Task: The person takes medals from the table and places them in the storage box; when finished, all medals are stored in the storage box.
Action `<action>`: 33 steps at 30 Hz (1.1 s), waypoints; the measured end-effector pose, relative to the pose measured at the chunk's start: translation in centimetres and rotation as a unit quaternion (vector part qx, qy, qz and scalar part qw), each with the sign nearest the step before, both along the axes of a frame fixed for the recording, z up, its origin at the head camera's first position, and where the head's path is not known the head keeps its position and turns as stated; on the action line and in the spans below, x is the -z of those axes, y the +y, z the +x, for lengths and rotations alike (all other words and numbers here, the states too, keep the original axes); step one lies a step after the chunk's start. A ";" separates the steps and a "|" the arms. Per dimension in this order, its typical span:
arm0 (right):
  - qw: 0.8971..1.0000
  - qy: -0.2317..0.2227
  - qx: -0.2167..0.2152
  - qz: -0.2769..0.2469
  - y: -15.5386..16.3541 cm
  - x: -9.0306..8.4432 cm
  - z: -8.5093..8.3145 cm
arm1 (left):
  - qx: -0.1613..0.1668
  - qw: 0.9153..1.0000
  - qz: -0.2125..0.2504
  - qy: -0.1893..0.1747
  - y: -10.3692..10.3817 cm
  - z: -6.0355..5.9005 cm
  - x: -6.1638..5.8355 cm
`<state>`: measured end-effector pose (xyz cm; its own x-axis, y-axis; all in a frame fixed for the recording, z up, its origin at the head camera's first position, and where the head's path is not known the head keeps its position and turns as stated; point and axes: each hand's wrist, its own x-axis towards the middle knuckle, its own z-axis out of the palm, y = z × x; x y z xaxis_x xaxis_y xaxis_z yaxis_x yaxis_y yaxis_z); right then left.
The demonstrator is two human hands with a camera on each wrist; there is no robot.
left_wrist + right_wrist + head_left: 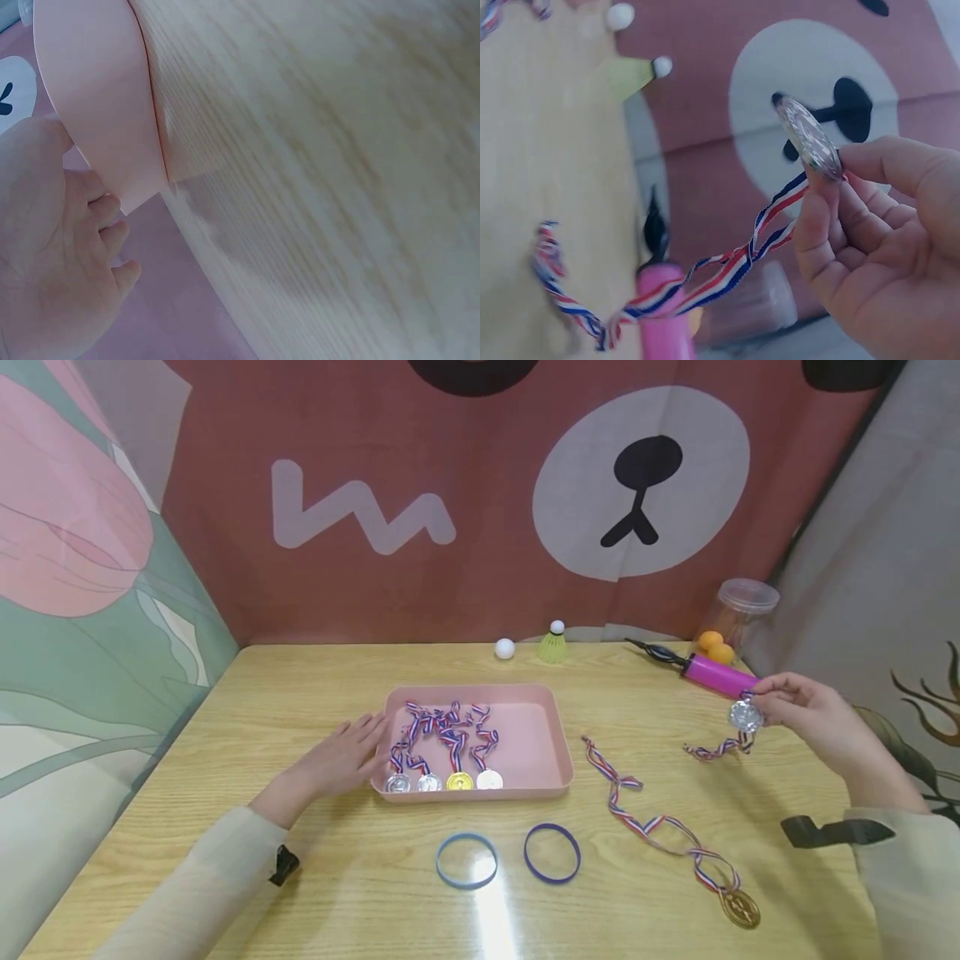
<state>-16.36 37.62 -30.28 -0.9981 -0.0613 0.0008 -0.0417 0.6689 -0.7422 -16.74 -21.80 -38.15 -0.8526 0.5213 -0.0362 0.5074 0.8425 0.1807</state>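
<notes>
Round silver medal on red-white-blue striped ribbon is pinched at disc edge by right hand, raised above right side of pale wooden table, beside pink cylindrical pump. Ribbon tail is trailed to tabletop. Medal is judged light, rigid, smooth-faced; ribbon limp, easily snagged; disc rim judged surest hold. Left hand is laid flat, fingers straight, holding nothing, fingertips touching left wall of pink rectangular plastic tray, where four medals are lined.

A makeshift tabletop recording corner, not a lived-in room: a pale wooden table is hemmed in by hung cloths, a cartoon bear backdrop behind and a tulip-print sheet alongside.
</notes>
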 end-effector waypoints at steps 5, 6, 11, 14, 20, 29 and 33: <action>0.999 0.016 0.016 -0.024 -1.8 -2.1 -0.7 | -0.002 1.000 -0.003 0.000 0.0 -0.1 0.1; 0.999 0.020 0.016 -0.031 -2.2 -2.5 -0.8 | -0.003 1.000 -0.004 -0.001 0.0 -0.1 0.2; 0.999 0.025 0.014 -0.036 -4.2 -4.5 -1.2 | -0.002 1.000 -0.005 0.000 0.0 -0.1 0.2; 0.998 0.042 0.002 -0.047 -5.6 -5.6 -1.5 | -0.003 1.000 -0.006 0.001 0.0 -0.1 0.2; 0.991 0.106 -0.040 -0.073 -9.0 -7.9 -1.6 | -0.001 1.000 -0.002 0.005 0.0 -0.1 0.2; 0.981 0.118 -0.107 -0.107 -14.8 -10.9 -2.0 | -0.003 1.000 -0.011 0.005 0.1 -0.1 0.0; 0.974 0.126 -0.151 -0.115 -17.5 -10.9 -2.7 | -0.002 1.000 -0.011 0.004 0.1 -0.2 0.1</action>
